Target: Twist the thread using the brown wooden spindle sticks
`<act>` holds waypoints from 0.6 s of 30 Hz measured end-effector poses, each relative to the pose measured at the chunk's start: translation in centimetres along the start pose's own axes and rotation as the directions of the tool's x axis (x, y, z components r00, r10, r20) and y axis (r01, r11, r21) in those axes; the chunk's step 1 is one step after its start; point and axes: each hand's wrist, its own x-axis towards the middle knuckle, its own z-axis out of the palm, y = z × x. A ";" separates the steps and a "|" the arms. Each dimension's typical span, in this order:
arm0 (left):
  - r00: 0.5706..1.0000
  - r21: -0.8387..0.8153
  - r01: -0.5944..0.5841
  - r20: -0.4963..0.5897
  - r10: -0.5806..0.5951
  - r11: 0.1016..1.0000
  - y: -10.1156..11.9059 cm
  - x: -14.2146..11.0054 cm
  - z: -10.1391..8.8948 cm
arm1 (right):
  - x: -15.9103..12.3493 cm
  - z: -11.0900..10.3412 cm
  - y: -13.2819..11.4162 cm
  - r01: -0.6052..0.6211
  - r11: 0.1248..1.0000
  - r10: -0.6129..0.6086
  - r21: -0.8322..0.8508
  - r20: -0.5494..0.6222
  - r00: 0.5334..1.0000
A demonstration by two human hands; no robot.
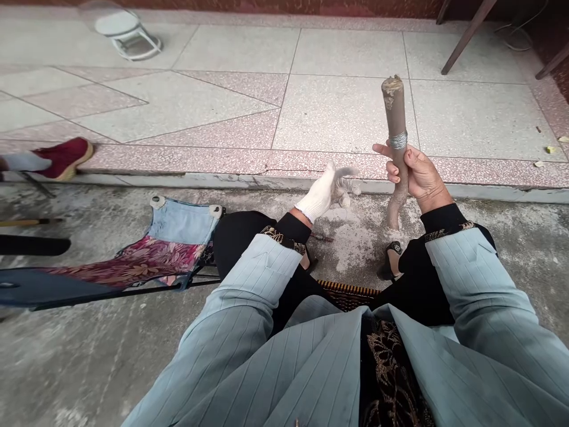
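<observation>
My right hand (420, 175), bare, is closed around a thick, slightly crooked wooden stick (395, 112), with the index finger stretched out to the left. The stick stands upright, its cut top rough and pale, its lower end near the ground by my foot. Several turns of grey wire (399, 140) are wound tightly around it just above my fingers. To the left, my left hand (320, 191) wears a white knit glove. It is closed on a tangled bundle of thin, pale strands (349, 185), wire or string; the fingertips are partly blurred.
A raised tiled step (240, 178) runs across in front of me. At left are a folding chair (169, 237) with patterned cloth and another person's red shoe (66, 159). Farther back stand a white stool (128, 32) and wooden furniture legs (466, 38).
</observation>
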 end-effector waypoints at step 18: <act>0.999 0.299 -0.034 0.043 0.022 0.954 0.2 -0.1 -0.9 | 0.4 0.6 1.3 -0.011 0.999 0.010 -0.044 -0.040 0.999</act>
